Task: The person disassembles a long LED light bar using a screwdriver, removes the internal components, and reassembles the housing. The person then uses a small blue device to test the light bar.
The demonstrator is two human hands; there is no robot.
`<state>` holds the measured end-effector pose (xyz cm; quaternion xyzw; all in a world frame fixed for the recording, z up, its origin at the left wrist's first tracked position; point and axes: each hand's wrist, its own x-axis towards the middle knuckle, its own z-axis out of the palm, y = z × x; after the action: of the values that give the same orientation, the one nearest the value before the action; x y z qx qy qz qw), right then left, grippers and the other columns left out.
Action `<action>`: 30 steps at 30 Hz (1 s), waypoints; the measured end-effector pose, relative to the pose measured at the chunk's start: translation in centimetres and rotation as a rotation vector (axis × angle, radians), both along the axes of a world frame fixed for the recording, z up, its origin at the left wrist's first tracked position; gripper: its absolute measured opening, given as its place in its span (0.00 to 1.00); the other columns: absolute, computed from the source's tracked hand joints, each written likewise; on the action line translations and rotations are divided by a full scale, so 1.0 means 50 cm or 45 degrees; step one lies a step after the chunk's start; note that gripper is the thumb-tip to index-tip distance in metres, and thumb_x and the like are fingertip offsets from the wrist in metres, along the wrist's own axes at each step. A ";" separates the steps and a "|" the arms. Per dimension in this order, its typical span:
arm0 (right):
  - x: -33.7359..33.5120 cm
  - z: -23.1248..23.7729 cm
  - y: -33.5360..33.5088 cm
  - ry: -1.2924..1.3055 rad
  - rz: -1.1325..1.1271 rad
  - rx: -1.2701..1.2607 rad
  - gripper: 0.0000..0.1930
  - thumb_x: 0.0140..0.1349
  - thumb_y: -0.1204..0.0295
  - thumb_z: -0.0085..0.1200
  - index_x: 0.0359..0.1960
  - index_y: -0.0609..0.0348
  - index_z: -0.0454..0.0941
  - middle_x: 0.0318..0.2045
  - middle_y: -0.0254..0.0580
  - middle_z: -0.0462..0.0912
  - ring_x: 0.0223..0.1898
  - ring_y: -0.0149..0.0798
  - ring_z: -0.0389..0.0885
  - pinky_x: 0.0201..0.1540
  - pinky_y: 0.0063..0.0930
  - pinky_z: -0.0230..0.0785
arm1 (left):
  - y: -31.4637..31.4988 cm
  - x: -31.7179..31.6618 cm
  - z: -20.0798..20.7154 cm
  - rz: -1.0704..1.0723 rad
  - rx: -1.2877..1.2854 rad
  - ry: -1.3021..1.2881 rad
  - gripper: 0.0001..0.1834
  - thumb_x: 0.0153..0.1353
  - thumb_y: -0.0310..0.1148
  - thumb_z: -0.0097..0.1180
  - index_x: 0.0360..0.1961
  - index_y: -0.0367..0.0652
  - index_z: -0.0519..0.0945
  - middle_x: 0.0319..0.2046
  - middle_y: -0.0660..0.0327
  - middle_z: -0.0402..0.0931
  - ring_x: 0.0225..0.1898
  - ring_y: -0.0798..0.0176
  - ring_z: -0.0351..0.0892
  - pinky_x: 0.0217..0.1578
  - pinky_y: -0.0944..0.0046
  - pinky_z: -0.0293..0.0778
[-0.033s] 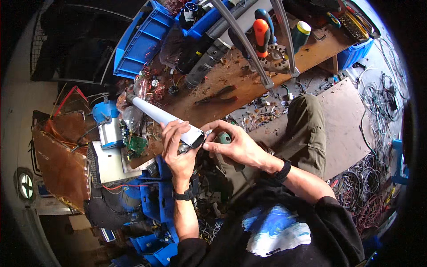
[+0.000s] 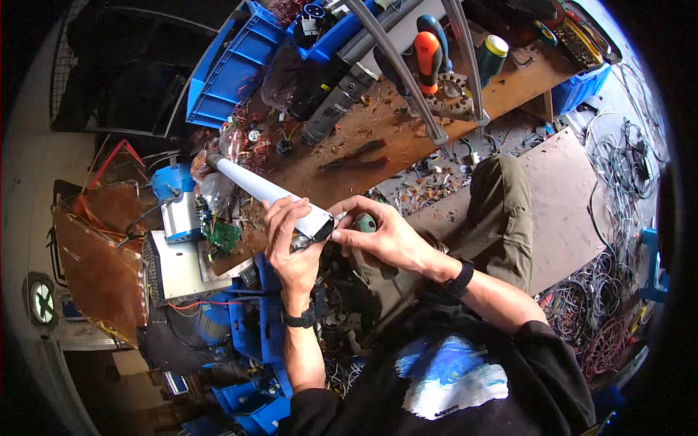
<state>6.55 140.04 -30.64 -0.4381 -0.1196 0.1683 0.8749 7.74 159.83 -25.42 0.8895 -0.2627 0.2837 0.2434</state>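
Note:
A long white tube [image 2: 254, 182] slants from the cluttered bench at upper left down to my hands. My left hand [image 2: 286, 236] is closed around its near end, fingers over the top and thumb below. That end shows a dark, open mouth [image 2: 323, 231]. At its rim the thumb and index finger of my right hand [image 2: 389, 243] are pinched together; whatever lies between the fingertips is too small to name. A green-handled tool [image 2: 367, 224] sits within the curl of the right hand, and its working end is hidden.
On the wooden bench [image 2: 291, 163] lie pliers [image 2: 356, 156] and scraps. Upright tools with an orange handle [image 2: 427, 54] stand in a holder beside a curved metal frame [image 2: 407, 73]. A blue crate [image 2: 236, 65] is at the back, a blue-and-silver motor [image 2: 178, 207] at left, tangled cables [image 2: 589, 305] at right.

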 end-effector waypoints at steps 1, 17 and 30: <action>0.001 -0.001 0.003 0.036 0.003 0.007 0.17 0.71 0.67 0.68 0.57 0.58 0.81 0.37 0.29 0.85 0.30 0.20 0.81 0.24 0.18 0.68 | 0.002 -0.001 -0.003 -0.007 -0.007 0.015 0.29 0.44 0.21 0.80 0.50 0.46 0.83 0.51 0.61 0.86 0.60 0.49 0.81 0.75 0.34 0.59; 0.068 -0.029 -0.024 -0.904 -0.463 -0.608 0.16 0.59 0.72 0.73 0.46 0.64 0.82 0.39 0.53 0.82 0.43 0.59 0.84 0.46 0.43 0.78 | 0.007 -0.011 -0.054 -0.078 -0.102 0.102 0.36 0.48 0.15 0.75 0.54 0.46 0.66 0.58 0.52 0.84 0.68 0.45 0.76 0.80 0.34 0.49; 0.105 0.042 -0.042 -1.218 -0.332 -0.715 0.18 0.57 0.72 0.70 0.46 0.63 0.78 0.36 0.54 0.83 0.40 0.64 0.85 0.42 0.52 0.79 | 0.022 -0.003 -0.035 -0.120 0.107 0.066 0.37 0.48 0.17 0.79 0.51 0.46 0.65 0.64 0.44 0.79 0.71 0.40 0.74 0.78 0.34 0.52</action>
<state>11.79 137.96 -28.52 -0.6925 -0.3981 -0.1327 0.5868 7.57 160.90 -27.20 0.8927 -0.3095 0.2374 0.2256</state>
